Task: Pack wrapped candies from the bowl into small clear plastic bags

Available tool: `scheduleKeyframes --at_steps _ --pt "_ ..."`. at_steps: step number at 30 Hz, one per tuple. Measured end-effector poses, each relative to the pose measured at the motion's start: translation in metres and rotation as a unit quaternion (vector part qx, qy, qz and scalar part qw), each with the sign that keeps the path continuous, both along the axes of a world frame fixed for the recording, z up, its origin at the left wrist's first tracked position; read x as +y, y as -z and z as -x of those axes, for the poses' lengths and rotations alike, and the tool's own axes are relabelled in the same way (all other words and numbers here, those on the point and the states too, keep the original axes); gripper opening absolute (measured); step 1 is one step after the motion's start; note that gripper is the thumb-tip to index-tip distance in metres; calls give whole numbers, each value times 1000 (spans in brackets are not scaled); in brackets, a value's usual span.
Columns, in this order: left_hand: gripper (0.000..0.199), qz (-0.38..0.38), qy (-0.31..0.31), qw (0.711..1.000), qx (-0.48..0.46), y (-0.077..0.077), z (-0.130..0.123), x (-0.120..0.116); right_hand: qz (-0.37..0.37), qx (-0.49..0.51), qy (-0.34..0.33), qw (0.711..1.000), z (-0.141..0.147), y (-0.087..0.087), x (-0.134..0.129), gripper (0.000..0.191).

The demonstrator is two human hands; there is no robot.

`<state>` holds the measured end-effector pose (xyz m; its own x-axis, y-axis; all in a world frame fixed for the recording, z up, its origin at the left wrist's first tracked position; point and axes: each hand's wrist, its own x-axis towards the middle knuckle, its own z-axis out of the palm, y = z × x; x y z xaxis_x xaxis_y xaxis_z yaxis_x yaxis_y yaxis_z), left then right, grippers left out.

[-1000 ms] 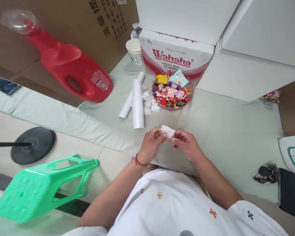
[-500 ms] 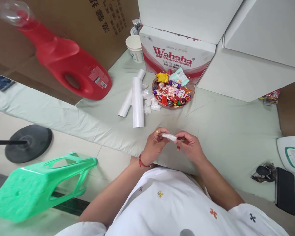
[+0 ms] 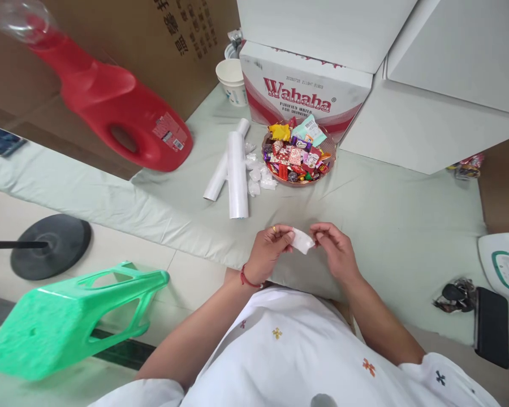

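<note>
A small white folded piece of thin plastic (image 3: pixel 302 241) is between my hands, above the table's near edge. My left hand (image 3: pixel 271 247) pinches its left end between thumb and fingers. The fingers of my right hand (image 3: pixel 336 247) are pinched together at its right edge; whether they grip the corner or only touch it is hard to see. Beyond my hands lie two white rolls (image 3: pixel 238 181), one across the other. Beside them are several crumpled clear plastic bundles (image 3: pixel 259 172). To the right of these stands a glass bowl (image 3: pixel 275 176) heaped with wrapped sweets.
A Wahaba-style carton printed "Wahaha" (image 3: pixel 305 93) stands behind the bowl, with paper cups (image 3: pixel 232 82) at its left. A red jug (image 3: pixel 123 121) is at upper left, a green stool (image 3: pixel 55 316) below. Keys (image 3: pixel 456 295) and a phone (image 3: pixel 492 327) lie right.
The white plastic piece has turned so that its broad face shows, where before it looked narrow. My right hand has shifted slightly right, toward the piece's outer edge.
</note>
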<state>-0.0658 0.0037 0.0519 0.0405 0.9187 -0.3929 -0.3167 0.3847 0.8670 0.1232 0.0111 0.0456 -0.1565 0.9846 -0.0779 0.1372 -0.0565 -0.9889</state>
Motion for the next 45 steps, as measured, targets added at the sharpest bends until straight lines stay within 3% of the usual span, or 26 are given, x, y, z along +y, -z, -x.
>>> scheduleKeyframes --at_steps 3,6,9,13,17,21,27,32,36,45 --pt "32 -20 26 999 23 0 -1 -1 128 79 -51 987 -3 -3 3 32" --pt "28 -32 27 998 54 0 -1 -2 181 100 -89 974 -3 -8 4 36" --pt "22 -55 5 991 118 -1 -1 -3 208 119 -79 968 -2 -11 3 36" --pt "17 -102 -79 964 231 -4 -2 -8 194 103 -31 975 -1 -7 0 35" --pt "23 -82 -1 970 228 -6 -12 -14 113 34 46 992 1 -4 -4 28" --pt "29 -67 26 979 192 -2 -22 -13 57 -11 26 998 4 -7 -8 22" --pt "25 -36 38 988 146 1 -18 -8 105 32 39 993 1 -3 -10 24" --pt "22 -55 -3 986 159 -4 -18 -9 97 24 30 995 3 -7 -11 27" --pt "19 -63 5 984 166 -2 -20 -8 85 29 17 996 6 -10 -12 26" --pt "29 -18 -23 995 99 7 -14 -8 182 123 88 972 0 -4 -7 34"
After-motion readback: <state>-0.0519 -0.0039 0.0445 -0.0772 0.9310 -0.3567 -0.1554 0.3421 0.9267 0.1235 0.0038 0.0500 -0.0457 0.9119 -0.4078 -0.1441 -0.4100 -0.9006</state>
